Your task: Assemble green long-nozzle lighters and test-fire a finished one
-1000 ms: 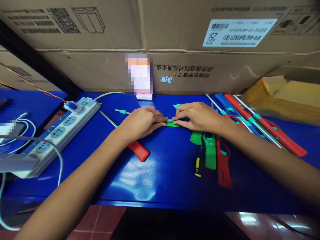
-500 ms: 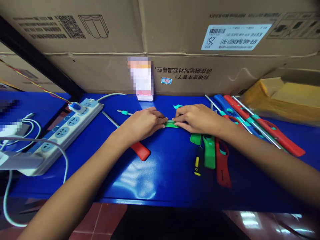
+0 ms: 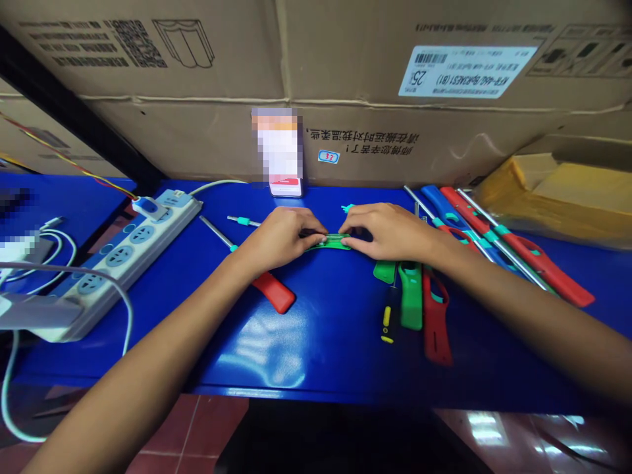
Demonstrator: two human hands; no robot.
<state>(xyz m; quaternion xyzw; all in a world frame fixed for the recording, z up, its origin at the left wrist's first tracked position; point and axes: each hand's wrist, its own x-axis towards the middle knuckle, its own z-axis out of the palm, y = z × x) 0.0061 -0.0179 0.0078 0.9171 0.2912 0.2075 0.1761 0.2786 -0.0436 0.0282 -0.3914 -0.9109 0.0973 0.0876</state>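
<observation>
Head view: left hand point(image 3: 284, 236) has the left end of the green handle piece point(image 3: 338, 242) pinched between thumb and fingertips; right hand point(image 3: 390, 230) has its right end pinched the same way. Piece is above the desk point(image 3: 326, 355), centre; can't tell if it touches down. Looks open-faced, small parts inside, no cover visible on it. My read: part-built, open side not closed up. Inner fit hidden by fingers.

Near the right forearm: loose green shell point(image 3: 384, 272), screwdriver point(image 3: 388, 319) lying free, green handle point(image 3: 411, 304), red handle point(image 3: 438, 336). Fastening state of those: can't tell.

Far right: red lighter point(image 3: 555, 263) with rod and handle joined, next to others; judged whole. By the left forearm: red grip piece point(image 3: 276, 293) and metal rod point(image 3: 214, 230); arm hides whether they join.
</observation>
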